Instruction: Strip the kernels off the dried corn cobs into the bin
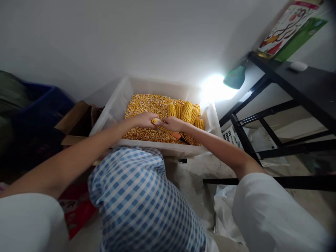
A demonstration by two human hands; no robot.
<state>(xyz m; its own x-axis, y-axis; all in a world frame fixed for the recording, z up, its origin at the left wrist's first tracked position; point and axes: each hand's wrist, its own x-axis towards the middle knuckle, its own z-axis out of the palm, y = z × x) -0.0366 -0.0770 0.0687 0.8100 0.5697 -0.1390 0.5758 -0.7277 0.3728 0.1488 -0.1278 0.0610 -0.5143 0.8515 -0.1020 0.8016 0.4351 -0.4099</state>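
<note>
Over a bin of loose corn kernels (147,101), my left hand (145,120) is closed around one end of a corn cob (155,121). My right hand (173,124) grips the same cob from the other side, its fingers pressed against the kernels. Part of the cob is hidden by both hands. Just below my right hand, a tool with an orange handle (176,135) and a dark shaft lies on the kernels. Several whole corn cobs (187,111) are piled to the right in the white plastic bin (118,101).
A bright lamp with a green shade (235,77) hangs at the bin's right, beside a black metal rack (278,78). An open cardboard box (72,119) and a blue crate (49,105) stand at left. A white plastic bag (224,210) lies on the floor.
</note>
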